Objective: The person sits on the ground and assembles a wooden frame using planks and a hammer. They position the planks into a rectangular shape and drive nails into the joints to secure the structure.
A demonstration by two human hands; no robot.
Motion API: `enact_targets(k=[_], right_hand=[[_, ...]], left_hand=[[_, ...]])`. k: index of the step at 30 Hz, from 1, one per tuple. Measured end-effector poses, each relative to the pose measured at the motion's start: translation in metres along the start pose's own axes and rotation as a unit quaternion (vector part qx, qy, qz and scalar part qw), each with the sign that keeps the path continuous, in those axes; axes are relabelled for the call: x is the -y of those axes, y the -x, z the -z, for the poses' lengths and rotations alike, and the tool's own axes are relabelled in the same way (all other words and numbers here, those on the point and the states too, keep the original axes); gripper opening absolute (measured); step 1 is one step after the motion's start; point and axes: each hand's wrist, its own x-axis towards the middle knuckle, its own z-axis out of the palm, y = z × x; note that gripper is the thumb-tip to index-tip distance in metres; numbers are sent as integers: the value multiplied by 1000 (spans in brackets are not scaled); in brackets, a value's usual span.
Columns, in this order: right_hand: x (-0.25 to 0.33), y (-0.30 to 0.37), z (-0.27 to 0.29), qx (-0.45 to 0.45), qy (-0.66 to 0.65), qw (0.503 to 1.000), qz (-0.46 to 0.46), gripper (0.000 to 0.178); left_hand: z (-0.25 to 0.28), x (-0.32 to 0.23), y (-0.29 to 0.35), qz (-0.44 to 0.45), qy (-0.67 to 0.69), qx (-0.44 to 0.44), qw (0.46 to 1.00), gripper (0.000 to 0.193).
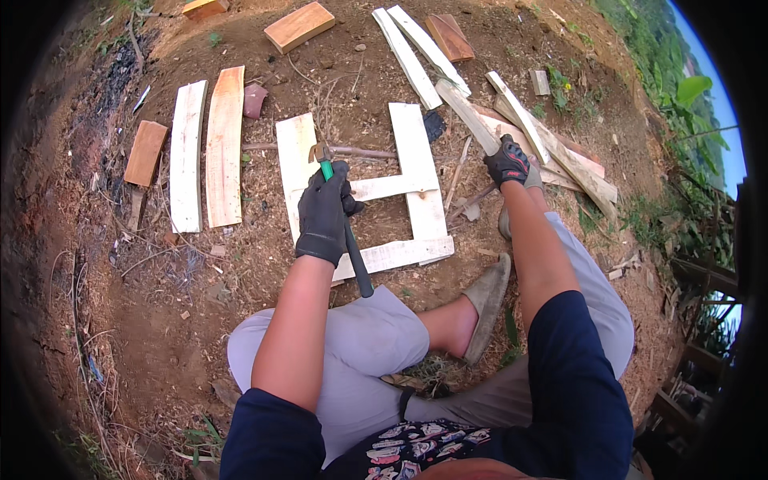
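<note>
My left hand [324, 212], in a black glove, is closed around a hammer [359, 264] with a green and black handle; its head points away from me. Below and beside it lies a frame of pale boards [414, 152]: two long uprights joined by a middle crosspiece [382, 188] and a nearer crosspiece [400, 254]. Out to the right, my right hand [509, 163], gloved in black with red marks, grips the near end of a greyish wooden slat [467, 114]. That slat slants up and left from a pile of loose slats [560, 160].
Two pale boards [225, 148] lie on the left near a reddish wood block [146, 154]. More wood blocks [299, 27] and two thin strips [406, 58] sit at the far side. My slippered foot [486, 308] rests close to the frame. Green plants edge the right.
</note>
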Motion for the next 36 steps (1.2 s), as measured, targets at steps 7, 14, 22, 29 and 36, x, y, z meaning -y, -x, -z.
enact_targets(k=[7,14,22,29,36], right_hand=[[-17,40,64,31,-151,988,-10,69],[-72,22,51,9,-629,773,-75,46],[-142,-35,160,14,-693,718,-64,33],[6,-1,161,-15,-301,954,4,51],[154,36,69,172,-111,940,272,48]], left_hand=[[-1,-16,5,-27,64,13,998,13],[1,-23,2,-37,102,22,994,15],[-9,-24,-1,-58,117,6,991,9],[-1,-41,23,-22,-24,77,996,14],[-19,-28,42,5,-142,230,963,27]])
